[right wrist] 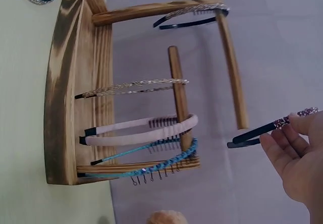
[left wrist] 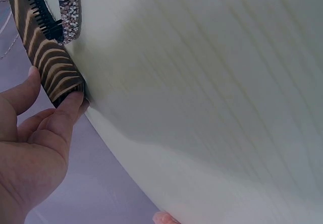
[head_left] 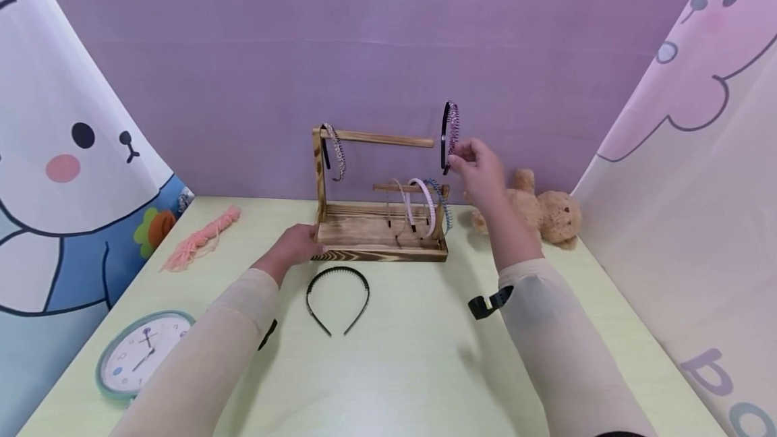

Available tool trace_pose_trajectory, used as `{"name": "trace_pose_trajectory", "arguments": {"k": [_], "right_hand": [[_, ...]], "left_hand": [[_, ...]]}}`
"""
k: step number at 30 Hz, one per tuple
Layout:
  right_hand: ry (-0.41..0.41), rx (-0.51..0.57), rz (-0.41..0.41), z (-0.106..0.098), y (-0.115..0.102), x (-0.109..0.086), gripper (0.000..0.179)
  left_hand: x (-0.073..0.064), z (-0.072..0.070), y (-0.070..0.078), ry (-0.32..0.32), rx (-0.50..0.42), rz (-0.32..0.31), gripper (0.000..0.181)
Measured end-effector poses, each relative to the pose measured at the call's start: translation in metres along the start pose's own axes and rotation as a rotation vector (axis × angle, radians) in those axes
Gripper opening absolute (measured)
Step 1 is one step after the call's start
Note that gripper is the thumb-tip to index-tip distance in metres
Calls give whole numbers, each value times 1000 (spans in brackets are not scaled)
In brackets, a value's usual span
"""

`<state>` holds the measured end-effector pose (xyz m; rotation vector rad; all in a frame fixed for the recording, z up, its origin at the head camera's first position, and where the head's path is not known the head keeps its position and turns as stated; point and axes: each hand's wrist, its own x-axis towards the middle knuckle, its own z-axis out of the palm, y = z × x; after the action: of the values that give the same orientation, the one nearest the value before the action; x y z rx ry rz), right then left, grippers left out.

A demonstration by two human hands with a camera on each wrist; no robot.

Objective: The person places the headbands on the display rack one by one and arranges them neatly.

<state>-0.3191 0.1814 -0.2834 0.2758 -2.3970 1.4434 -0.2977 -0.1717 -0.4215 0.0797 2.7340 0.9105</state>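
Observation:
A wooden headband rack (head_left: 382, 255) with two bars stands on the table. My left hand (head_left: 297, 246) grips its left front corner; the left wrist view shows thumb and fingers at the striped wood end (left wrist: 55, 72). My right hand (head_left: 483, 170) pinches a black headband with pink-purple sparkles (head_left: 453, 128), held up just beyond the upper bar's free right end (right wrist: 242, 120). A glittery headband (head_left: 336, 154) hangs at that bar's left. On the lower bar hang a thin gold headband (right wrist: 126, 88), a pale pink headband (right wrist: 146, 135) and a blue one (right wrist: 171, 162).
A black toothed headband (head_left: 338, 270) with a sparkly outer side lies on the table before the rack. A plush toy (head_left: 555, 214) lies behind the right forearm. Pink yarn (head_left: 203, 239) and a round clock (head_left: 146, 354) are at the left. A purple backdrop (head_left: 376, 39) rises behind.

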Motion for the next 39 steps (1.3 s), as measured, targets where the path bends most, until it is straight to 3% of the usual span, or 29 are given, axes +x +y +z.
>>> {"name": "trace_pose_trajectory", "arguments": {"k": [11, 20, 32, 39], "right_hand": [[-37, 62, 17, 36, 0, 16, 21], [-109, 141, -27, 77, -7, 20, 19], [-220, 122, -22, 128, -17, 14, 13], [-261, 62, 9, 138, -17, 9, 11]], "left_hand": [[0, 0, 0, 2, 12, 3, 70], [1, -1, -1, 4, 16, 11, 70], [0, -1, -1, 11, 27, 13, 69], [0, 0, -1, 11, 17, 13, 70]]}}
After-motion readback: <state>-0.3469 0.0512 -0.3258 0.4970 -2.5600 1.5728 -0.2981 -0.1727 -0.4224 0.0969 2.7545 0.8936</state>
